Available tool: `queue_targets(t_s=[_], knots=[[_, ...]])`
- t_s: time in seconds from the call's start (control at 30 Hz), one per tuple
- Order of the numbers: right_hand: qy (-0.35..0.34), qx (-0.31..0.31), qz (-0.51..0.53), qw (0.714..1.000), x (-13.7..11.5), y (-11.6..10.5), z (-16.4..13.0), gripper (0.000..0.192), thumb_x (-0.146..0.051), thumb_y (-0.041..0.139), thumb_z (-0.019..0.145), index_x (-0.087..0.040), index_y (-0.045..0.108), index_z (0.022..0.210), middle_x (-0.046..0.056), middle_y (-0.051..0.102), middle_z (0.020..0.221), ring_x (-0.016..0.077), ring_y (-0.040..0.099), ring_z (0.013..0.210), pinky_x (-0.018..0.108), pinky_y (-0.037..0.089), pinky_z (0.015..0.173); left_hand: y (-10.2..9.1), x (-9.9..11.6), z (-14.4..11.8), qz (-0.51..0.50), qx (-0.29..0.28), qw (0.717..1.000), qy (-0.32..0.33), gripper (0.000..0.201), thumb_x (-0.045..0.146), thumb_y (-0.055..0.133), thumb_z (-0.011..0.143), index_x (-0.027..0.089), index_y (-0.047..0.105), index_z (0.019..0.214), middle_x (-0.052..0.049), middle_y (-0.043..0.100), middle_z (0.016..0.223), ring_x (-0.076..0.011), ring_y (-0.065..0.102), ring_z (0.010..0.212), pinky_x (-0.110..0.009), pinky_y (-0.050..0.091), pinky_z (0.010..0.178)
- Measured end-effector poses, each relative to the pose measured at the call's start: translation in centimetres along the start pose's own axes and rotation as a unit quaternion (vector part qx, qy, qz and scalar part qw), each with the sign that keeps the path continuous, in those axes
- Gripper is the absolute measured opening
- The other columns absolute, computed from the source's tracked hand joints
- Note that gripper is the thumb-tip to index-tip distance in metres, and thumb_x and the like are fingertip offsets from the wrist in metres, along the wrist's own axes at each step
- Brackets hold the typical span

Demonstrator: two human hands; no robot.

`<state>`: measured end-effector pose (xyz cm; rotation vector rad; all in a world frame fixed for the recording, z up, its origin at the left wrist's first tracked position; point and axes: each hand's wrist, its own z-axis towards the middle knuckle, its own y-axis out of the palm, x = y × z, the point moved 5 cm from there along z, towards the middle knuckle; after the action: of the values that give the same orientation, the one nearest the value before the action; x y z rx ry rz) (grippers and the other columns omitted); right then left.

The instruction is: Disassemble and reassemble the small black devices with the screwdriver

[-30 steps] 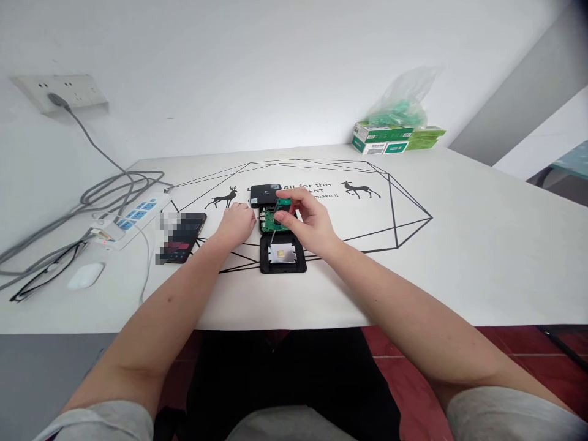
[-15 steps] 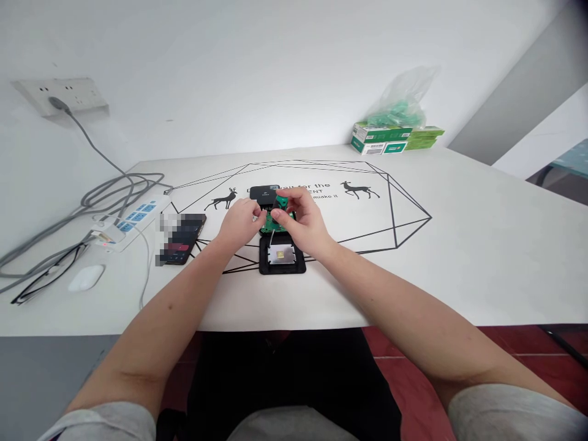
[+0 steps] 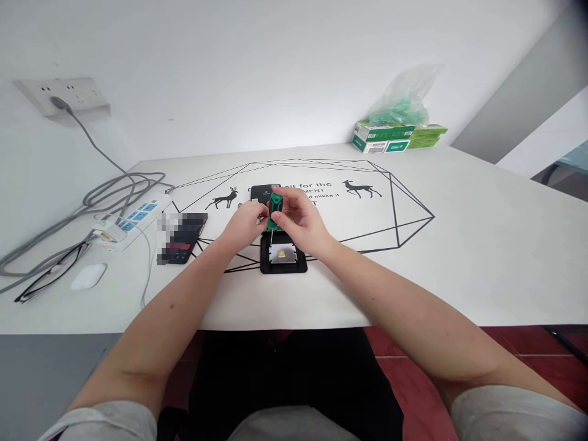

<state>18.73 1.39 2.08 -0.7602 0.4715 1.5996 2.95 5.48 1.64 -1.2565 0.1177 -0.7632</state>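
My right hand (image 3: 301,217) is closed around the green and black handle of a screwdriver (image 3: 276,204). Its thin metal shaft slants down to the upper left edge of an open black case (image 3: 283,268). Inside that case lies a silver metal plate with a small gold square (image 3: 282,253). A green circuit board (image 3: 274,226) sits just behind the case, mostly covered by my hands. My left hand (image 3: 245,223) has its fingers curled in at the board's left side; what they pinch is hidden. Behind both hands lies a black cover (image 3: 261,193).
On the left are a phone (image 3: 186,239), a white power strip (image 3: 138,220) with grey cables, a white earbud case (image 3: 89,277) and glasses (image 3: 52,272). Green and white boxes (image 3: 383,138) with a plastic bag (image 3: 404,101) on top stand at the back right against the wall.
The screwdriver's handle now stands more upright and shows more fully between my fingers. My left hand has shifted slightly and covers more of the circuit board's left side.
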Motion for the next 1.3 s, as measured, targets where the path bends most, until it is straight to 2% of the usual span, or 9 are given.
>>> queue_targets(t_s=[0.17,0.3,0.4,0.47,0.57,0.73,0.93,1.13,1.3], knots=[[0.018,0.013,-0.029,0.999,0.5,-0.2,-0.1,0.051,-0.061,0.068,0.101,-0.035,0.058,0.143,0.006,0.067,0.116,0.0223,0.068,0.099,0.043,0.066,0.081,-0.2,0.1,-0.3,-0.027,-0.001,0.999,0.026,0.011,0.017,0.058,0.094,0.021,0.068,0.093,-0.006,0.073,0.095,-0.0252,0.067,0.096,-0.038,0.054,0.089],[0.025,0.093,-0.046,0.994,1.2,-1.9,-0.1,0.054,-0.064,0.069,0.1,-0.037,0.054,0.144,0.006,0.065,0.115,0.0218,0.065,0.091,0.043,0.065,0.079,-0.5,0.0,-0.7,-0.09,-0.004,0.996,0.005,0.018,0.016,0.059,0.091,0.021,0.073,0.103,-0.005,0.077,0.101,-0.0222,0.07,0.095,-0.035,0.057,0.088],[0.024,0.149,-0.05,0.987,1.6,-3.5,0.2,0.057,-0.065,0.07,0.099,-0.039,0.049,0.146,0.007,0.066,0.123,0.0232,0.068,0.096,0.045,0.066,0.082,-0.5,0.0,-0.8,-0.117,-0.026,0.993,-0.001,0.025,0.016,0.061,0.088,0.022,0.075,0.109,-0.004,0.079,0.1,-0.0208,0.071,0.094,-0.034,0.058,0.089],[0.019,0.165,-0.054,0.985,1.6,-4.3,0.5,0.06,-0.066,0.068,0.1,-0.041,0.046,0.149,0.009,0.066,0.128,0.0249,0.071,0.101,0.047,0.066,0.084,-0.4,0.2,-0.9,-0.127,-0.038,0.991,0.002,0.025,0.016,0.062,0.088,0.022,0.076,0.109,-0.004,0.079,0.099,-0.0201,0.071,0.093,-0.033,0.059,0.088],[0.015,0.166,-0.055,0.984,1.5,-4.6,0.6,0.061,-0.067,0.067,0.1,-0.042,0.043,0.151,0.009,0.066,0.13,0.0267,0.073,0.104,0.049,0.067,0.086,-0.3,0.5,-0.9,-0.141,-0.055,0.988,0.013,0.023,0.019,0.062,0.089,0.021,0.077,0.107,-0.003,0.078,0.099,-0.0189,0.071,0.09,-0.032,0.059,0.084],[0.008,0.166,-0.061,0.984,1.0,-4.2,0.4,0.058,-0.066,0.068,0.1,-0.04,0.047,0.147,0.009,0.067,0.127,0.0261,0.072,0.102,0.051,0.067,0.09,-0.4,0.8,-1.0,-0.15,-0.069,0.986,0.031,0.02,0.021,0.064,0.09,0.021,0.077,0.105,-0.003,0.077,0.096,-0.0182,0.07,0.087,-0.031,0.059,0.082],[0.016,0.16,-0.062,0.985,1.2,-3.9,0.3,0.059,-0.067,0.07,0.098,-0.039,0.049,0.146,0.009,0.066,0.124,0.0253,0.07,0.099,0.051,0.067,0.09,-0.6,0.8,-1.2,-0.155,-0.075,0.985,0.022,0.022,0.022,0.065,0.088,0.021,0.079,0.105,-0.003,0.078,0.095,-0.0189,0.069,0.086,-0.033,0.06,0.083],[-0.002,0.163,-0.068,0.984,1.0,-4.1,0.4,0.059,-0.068,0.066,0.1,-0.041,0.047,0.148,0.009,0.066,0.129,0.0286,0.071,0.111,0.055,0.067,0.095,-0.5,0.9,-1.2,-0.166,-0.083,0.982,0.027,0.019,0.024,0.065,0.089,0.021,0.079,0.102,-0.003,0.077,0.092,-0.0184,0.069,0.083,-0.032,0.059,0.081],[-0.004,0.157,-0.076,0.985,1.0,-4.1,0.3,0.055,-0.063,0.066,0.102,-0.042,0.047,0.148,0.008,0.067,0.126,0.0258,0.072,0.102,0.051,0.067,0.09,-0.3,1.1,-1.1,-0.177,-0.092,0.979,0.029,0.018,0.024,0.065,0.088,0.021,0.078,0.101,-0.002,0.075,0.089,-0.0183,0.069,0.083,-0.031,0.059,0.08]])
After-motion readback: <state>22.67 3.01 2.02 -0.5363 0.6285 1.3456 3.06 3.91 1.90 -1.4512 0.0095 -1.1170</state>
